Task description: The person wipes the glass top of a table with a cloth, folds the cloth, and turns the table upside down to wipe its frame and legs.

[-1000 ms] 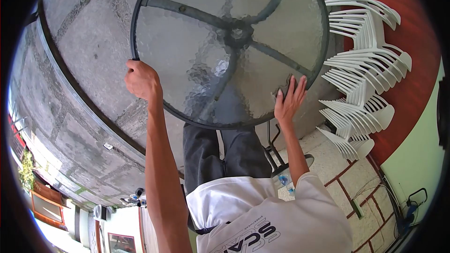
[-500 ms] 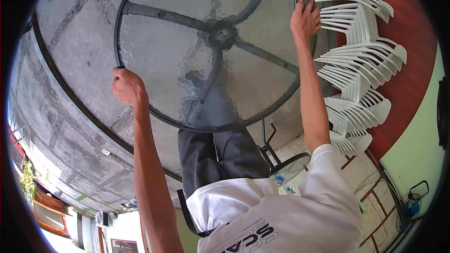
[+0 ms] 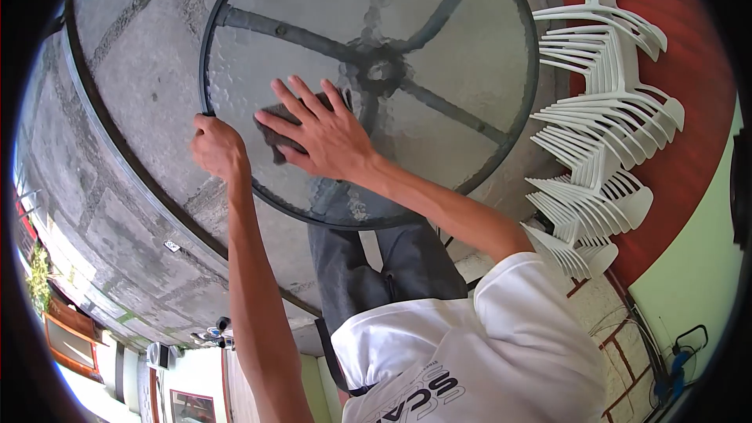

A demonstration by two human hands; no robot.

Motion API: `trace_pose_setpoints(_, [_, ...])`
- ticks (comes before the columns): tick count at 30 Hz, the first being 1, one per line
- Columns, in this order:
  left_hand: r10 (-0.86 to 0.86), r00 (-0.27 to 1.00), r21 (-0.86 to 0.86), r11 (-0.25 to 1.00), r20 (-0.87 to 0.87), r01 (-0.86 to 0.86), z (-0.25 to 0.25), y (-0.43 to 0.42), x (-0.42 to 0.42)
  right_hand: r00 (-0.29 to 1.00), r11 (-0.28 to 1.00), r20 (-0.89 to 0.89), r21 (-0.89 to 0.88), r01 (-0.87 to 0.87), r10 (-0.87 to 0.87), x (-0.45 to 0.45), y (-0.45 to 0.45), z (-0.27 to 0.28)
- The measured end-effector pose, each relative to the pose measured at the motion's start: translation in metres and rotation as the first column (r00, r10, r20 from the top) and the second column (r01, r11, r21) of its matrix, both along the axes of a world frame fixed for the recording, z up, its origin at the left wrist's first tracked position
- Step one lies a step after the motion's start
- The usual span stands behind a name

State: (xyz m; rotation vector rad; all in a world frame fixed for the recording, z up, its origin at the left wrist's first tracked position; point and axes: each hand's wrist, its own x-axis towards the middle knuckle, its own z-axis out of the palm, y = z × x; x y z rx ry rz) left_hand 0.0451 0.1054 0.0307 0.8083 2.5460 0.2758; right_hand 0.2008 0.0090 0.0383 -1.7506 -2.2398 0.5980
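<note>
A round glass table (image 3: 462, 55) with a dark rim and textured, see-through top fills the upper middle of the head view. Dark legs meet at a hub under the glass. My left hand (image 3: 219, 147) is closed around the rim at the table's left side. Over the left lower part of the glass, my right hand (image 3: 333, 139) lies flat with its fingers spread. Beneath that palm is a dark grey cloth (image 3: 272, 127), pressed on the glass and partly hidden by the fingers.
Stacked white plastic chairs (image 3: 599, 117) stand at the right, close to the table, on a red floor area (image 3: 689, 117). Grey paving (image 3: 149, 102) with a dark curved edge (image 3: 129, 168) runs along the left. A blue object (image 3: 675, 372) is at the lower right.
My right hand has moved with the cloth from the far right rim to the left part of the glass, its fingers now spread. My left hand stays on the rim.
</note>
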Motion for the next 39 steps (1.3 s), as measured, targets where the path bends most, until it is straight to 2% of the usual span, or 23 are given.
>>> trace_pose_setpoints(1, [0.013,1.0,0.0,1.0,0.004,-0.013,0.004,-0.001,0.001,0.993,0.99,-0.024,-0.082,-0.117,0.115,0.008,-0.028,0.003])
trace_pose_setpoints(3, [0.02,1.0,-0.013,1.0,-0.02,-0.02,0.005,-0.003,0.003,0.995,0.994,0.084,-0.103,-0.047,0.055,0.049,-0.056,0.008])
trace_pose_setpoints(5, [0.019,0.999,-0.011,1.0,-0.027,-0.02,0.001,-0.001,0.001,0.949,0.968,0.219,-0.052,0.246,-0.229,0.117,-0.044,0.014])
trace_pose_setpoints(7, [0.056,0.998,-0.014,0.998,-0.004,-0.056,0.01,0.002,0.004,0.819,0.844,0.206,0.115,0.524,-0.536,0.184,-0.019,0.0])
trace_pose_setpoints(9, [0.079,0.997,-0.007,0.997,0.003,-0.079,0.015,0.002,0.008,0.659,0.686,0.191,0.221,0.693,-0.728,0.228,0.02,-0.014])
trace_pose_setpoints(12, [0.074,0.997,-0.002,0.997,-0.011,-0.075,0.013,0.003,0.007,0.528,0.532,0.101,0.292,0.795,-0.843,0.208,0.072,-0.034])
trace_pose_setpoints(14, [0.066,0.998,0.003,0.998,-0.01,-0.065,0.012,0.002,0.006,0.728,0.712,0.076,0.3,0.635,-0.682,0.143,0.099,-0.026])
trace_pose_setpoints(16, [0.056,0.998,0.004,0.998,-0.019,-0.056,0.009,0.0,0.004,0.888,0.876,0.103,0.245,0.415,-0.449,0.066,0.094,-0.016])
trace_pose_setpoints(17, [0.052,0.998,0.007,0.999,-0.023,-0.052,0.007,0.0,0.003,0.953,0.949,0.081,0.153,0.277,-0.291,0.035,0.073,-0.007])
trace_pose_setpoints(18, [0.05,0.998,0.011,0.999,-0.026,-0.05,0.007,0.001,0.002,0.991,0.99,0.045,0.067,0.122,-0.125,0.014,0.048,0.0])
trace_pose_setpoints(21, [0.082,0.997,0.001,0.997,-0.001,-0.082,0.014,0.002,0.006,0.988,0.983,0.012,-0.105,-0.149,0.151,0.029,-0.014,0.006])
trace_pose_setpoints(23, [0.082,0.997,-0.004,0.997,-0.011,-0.082,0.013,0.002,0.006,0.988,0.999,0.155,-0.035,0.014,-0.008,0.076,-0.003,0.012])
trace_pose_setpoints(24, [0.083,0.996,-0.005,0.997,-0.02,-0.083,0.012,0.002,0.005,0.964,0.985,0.206,0.024,0.17,-0.171,0.105,0.016,0.011])
trace_pose_setpoints(27, [0.085,0.996,-0.021,0.996,-0.021,-0.086,0.016,0.004,0.007,0.782,0.791,0.161,0.26,0.554,-0.602,0.187,0.078,-0.019])
trace_pose_setpoints(30, [0.073,0.997,-0.017,0.997,-0.031,-0.074,0.01,0.004,0.004,0.64,0.61,0.049,0.363,0.704,-0.767,0.185,0.123,-0.039])
trace_pose_setpoints(32, [0.079,0.997,-0.015,0.997,-0.01,-0.08,0.013,0.006,0.006,0.785,0.763,0.1,0.335,0.552,-0.612,0.114,0.131,-0.028])
trace_pose_setpoints(33, [0.077,0.997,-0.024,0.997,-0.003,-0.077,0.014,0.005,0.005,0.908,0.897,0.111,0.242,0.37,-0.404,0.074,0.117,-0.019])
trace_pose_setpoints(34, [0.067,0.998,-0.017,0.998,-0.022,-0.067,0.012,0.004,0.003,0.979,0.976,0.102,0.149,0.16,-0.176,0.043,0.097,-0.005])
trace_pose_setpoints(35, [0.059,0.997,-0.01,0.998,-0.039,-0.06,0.008,0.004,0.002,0.997,0.998,0.06,0.041,-0.043,0.04,0.028,0.068,0.001])
trace_pose_setpoints(36, [0.054,0.997,-0.005,0.999,-0.054,-0.054,0.01,0.004,0.003,0.968,0.966,-0.003,-0.056,-0.252,0.252,0.019,0.05,0.006])
trace_pose_setpoints(39, [0.079,0.995,-0.028,0.997,0.055,-0.078,0.017,0.004,0.004,0.987,0.996,0.148,0.059,-0.068,0.058,0.056,0.076,0.004])
